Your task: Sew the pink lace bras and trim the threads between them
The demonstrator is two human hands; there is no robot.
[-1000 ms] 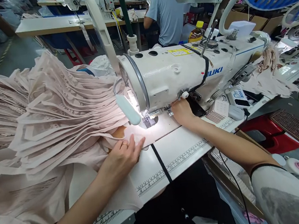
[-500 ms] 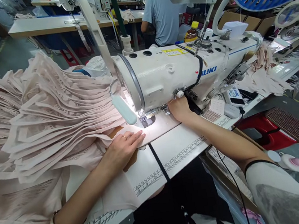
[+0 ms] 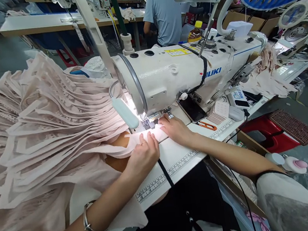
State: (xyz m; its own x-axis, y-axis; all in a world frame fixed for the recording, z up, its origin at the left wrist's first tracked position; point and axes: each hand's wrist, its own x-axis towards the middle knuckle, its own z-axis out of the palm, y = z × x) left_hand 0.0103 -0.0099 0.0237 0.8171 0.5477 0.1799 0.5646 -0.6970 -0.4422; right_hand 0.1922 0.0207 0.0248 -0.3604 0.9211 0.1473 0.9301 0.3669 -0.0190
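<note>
Table [image 3: 176, 149]: white, ruler markings along near edge. Left hand [image 3: 144, 155]: ringed, grasping pale pink fabric [image 3: 135, 142], located on the table just before the needle area. Right hand [image 3: 176, 129]: fingertips pinching that fabric's right end. Dark phone [image 3: 192, 107]: right of both hands. Pink garment stack [image 3: 59, 117]: left. White sewing machine [image 3: 159, 68]: behind the fabric. Blue-shirted person [image 3: 166, 14]: beyond.

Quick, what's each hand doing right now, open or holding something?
Left hand: closed, holding the pale pink fabric.
Right hand: bent, touching the same fabric; whether it grips it cannot be told.
</note>
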